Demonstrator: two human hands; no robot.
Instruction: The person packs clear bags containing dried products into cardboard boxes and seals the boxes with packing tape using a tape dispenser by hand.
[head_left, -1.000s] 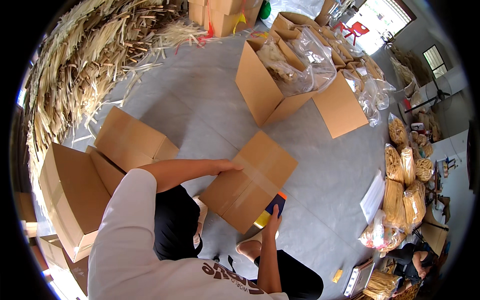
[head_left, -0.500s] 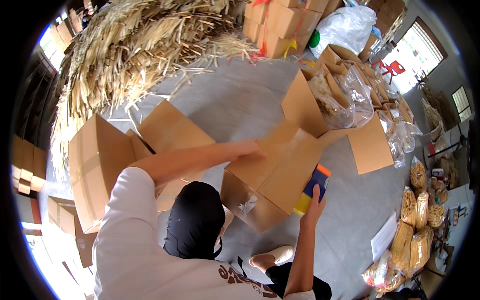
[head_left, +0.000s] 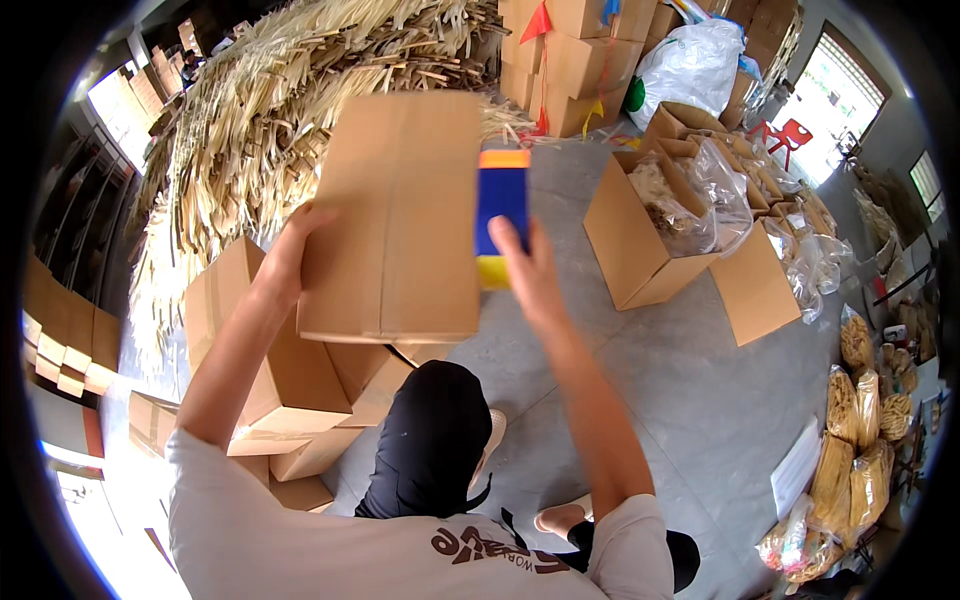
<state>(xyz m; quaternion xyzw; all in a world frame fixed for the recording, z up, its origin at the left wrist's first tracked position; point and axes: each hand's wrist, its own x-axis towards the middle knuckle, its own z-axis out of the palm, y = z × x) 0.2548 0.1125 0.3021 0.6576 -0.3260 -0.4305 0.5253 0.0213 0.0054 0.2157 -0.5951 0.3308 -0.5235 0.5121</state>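
Observation:
A closed cardboard box [head_left: 420,225] is lifted before me, its seam running lengthwise down the side facing me. My left hand [head_left: 292,250] grips its left edge, the fingers partly hidden behind the box. At the box's right side, my right hand [head_left: 530,275] is wrapped around a flat blue object [head_left: 502,205] with an orange top and a yellow lower end; its exact kind is unclear. That object sits against the box's right edge, and whether the right fingers also press the box cannot be seen.
Below left stand more cardboard boxes [head_left: 290,375]. Right of centre, an open box [head_left: 640,245] holds plastic-wrapped goods, beside further open boxes. A large heap of pale dry strips [head_left: 250,130] fills the far left. Bagged tan goods [head_left: 840,470] lie at the right.
The box has risen and swung left and away from beside the open box. My left hand has moved from its top to its left edge. My right hand came up with the blue object.

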